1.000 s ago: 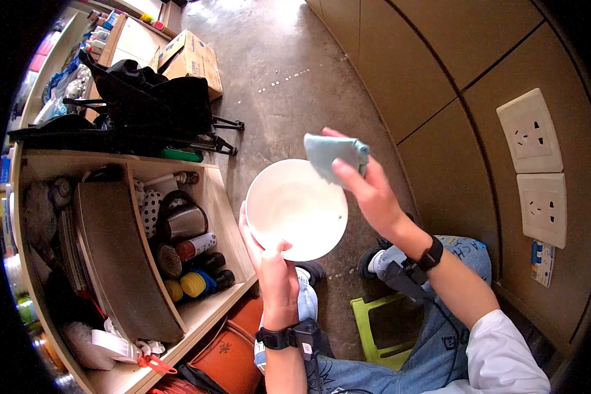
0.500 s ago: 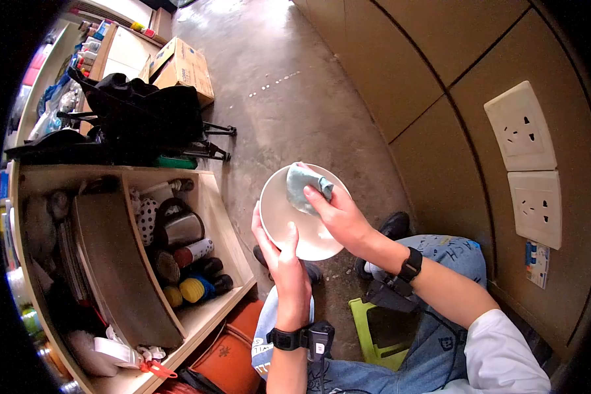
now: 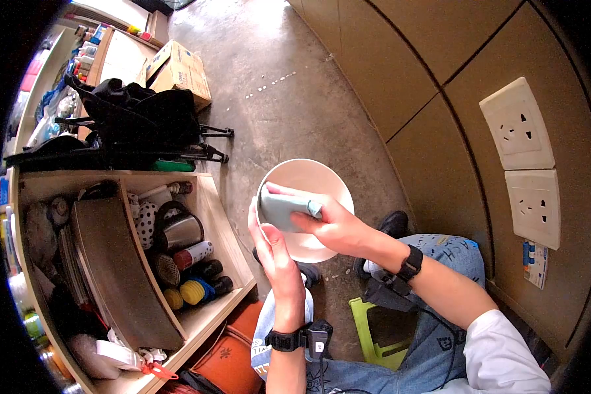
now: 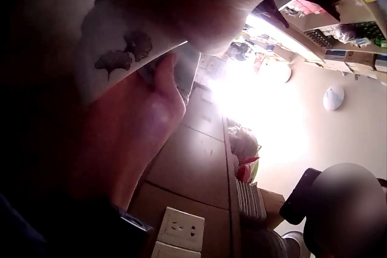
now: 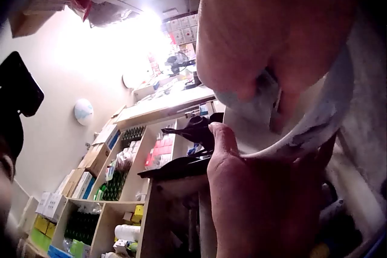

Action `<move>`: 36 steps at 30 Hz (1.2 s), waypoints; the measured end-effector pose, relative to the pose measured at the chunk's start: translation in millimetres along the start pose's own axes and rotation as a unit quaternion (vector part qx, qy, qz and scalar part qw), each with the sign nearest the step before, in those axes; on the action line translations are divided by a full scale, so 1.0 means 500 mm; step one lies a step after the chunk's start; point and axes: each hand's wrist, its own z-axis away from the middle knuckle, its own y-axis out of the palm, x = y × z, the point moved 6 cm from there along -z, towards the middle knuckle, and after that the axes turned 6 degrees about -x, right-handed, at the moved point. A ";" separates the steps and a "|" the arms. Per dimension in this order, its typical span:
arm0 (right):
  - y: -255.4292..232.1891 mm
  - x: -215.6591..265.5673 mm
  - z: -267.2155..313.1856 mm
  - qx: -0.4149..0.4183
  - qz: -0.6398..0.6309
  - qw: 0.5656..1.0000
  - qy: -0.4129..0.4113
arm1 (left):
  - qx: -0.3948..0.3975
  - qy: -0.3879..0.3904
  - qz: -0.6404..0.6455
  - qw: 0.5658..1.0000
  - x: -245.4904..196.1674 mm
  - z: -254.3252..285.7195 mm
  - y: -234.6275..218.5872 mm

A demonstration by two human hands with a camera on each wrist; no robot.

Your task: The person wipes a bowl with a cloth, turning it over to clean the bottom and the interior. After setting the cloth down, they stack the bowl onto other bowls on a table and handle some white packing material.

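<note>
In the head view a white bowl [image 3: 308,172] is tipped toward the person, its inside showing. My left hand [image 3: 284,272] grips it at the left side, thumb at the rim and fingers around the outer wall. A folded pale blue-green cloth [image 3: 282,209] lies against the left inner wall, held by my right hand [image 3: 338,226] with its thumb on the near side. Dark leaf prints mark the bowl's outside [image 4: 124,55] in the left wrist view. From the right wrist, the cloth [image 5: 254,107] shows partly behind the fingers, inside the bowl.
An open wooden shelf unit [image 3: 230,246] with bottles and a kettle [image 3: 180,230] stands at the left. Beyond it are a black folded frame with fabric [image 3: 134,125] and a cardboard box [image 3: 180,72]. A brown panel wall with sockets [image 3: 515,125] runs along the right; a green stool [image 3: 364,328] is below.
My right hand has brought the cloth from above the bowl's right rim down into it, then across to the left inner wall. My left hand keeps holding the bowl.
</note>
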 end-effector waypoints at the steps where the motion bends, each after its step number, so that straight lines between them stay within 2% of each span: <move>1: 0.004 0.008 0.000 0.012 0.004 0.999 -0.037 | -0.003 -0.009 0.005 1.000 -0.001 0.000 -0.002; 2: 0.006 0.012 0.000 0.013 0.004 0.999 -0.036 | -0.004 -0.009 0.006 1.000 0.001 -0.002 -0.006; 4: 0.024 0.019 0.004 0.078 -0.021 0.996 -0.025 | -0.008 -0.018 0.026 0.999 0.008 -0.006 -0.019; 9: 0.023 0.033 0.009 0.107 0.003 0.994 -0.016 | -0.008 -0.048 0.089 0.995 -0.002 -0.005 -0.029; 13: 0.027 0.030 0.013 0.144 0.006 0.989 0.011 | -0.010 -0.006 0.076 0.997 -0.033 -0.003 -0.029; 18: 0.028 0.033 0.013 0.160 0.018 0.987 0.027 | -0.014 0.003 0.074 0.997 -0.052 -0.002 -0.032; 20: 0.034 0.030 0.018 0.215 0.053 0.975 0.011 | -0.014 -0.002 0.080 0.997 -0.055 -0.005 -0.033; 22: 0.036 0.039 0.018 0.194 0.052 0.980 0.005 | -0.014 -0.005 0.072 0.997 -0.056 -0.011 -0.040; 24: 0.034 0.033 0.022 0.230 0.104 0.967 0.047 | -0.013 -0.005 0.074 0.997 -0.050 -0.017 -0.048; 34: 0.008 0.030 0.020 0.251 0.187 0.948 0.062 | 0.008 0.041 -0.013 0.999 -0.040 -0.032 -0.059; 36: -0.006 0.046 0.011 0.193 0.159 0.968 -0.006 | 0.014 0.036 -0.017 0.999 -0.043 -0.035 -0.060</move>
